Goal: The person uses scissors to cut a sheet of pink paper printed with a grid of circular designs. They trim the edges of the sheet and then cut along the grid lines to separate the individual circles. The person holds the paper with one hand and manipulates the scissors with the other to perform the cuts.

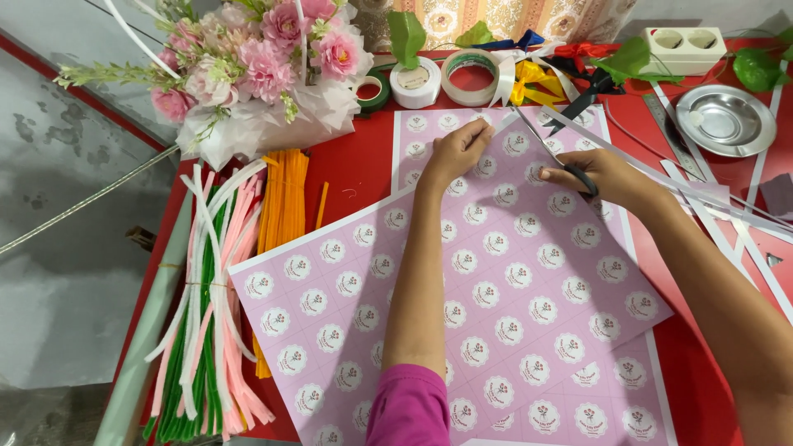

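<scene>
Left hand (pixel 456 151) pressed flat, right hand (pixel 601 175) curled, fingers closed

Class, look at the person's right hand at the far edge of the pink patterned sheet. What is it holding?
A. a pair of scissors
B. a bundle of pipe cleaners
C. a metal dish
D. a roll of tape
A: the right hand grips black-handled scissors, blades at the far edge of the pink patterned sheet, while the left hand presses the sheet down.
</scene>
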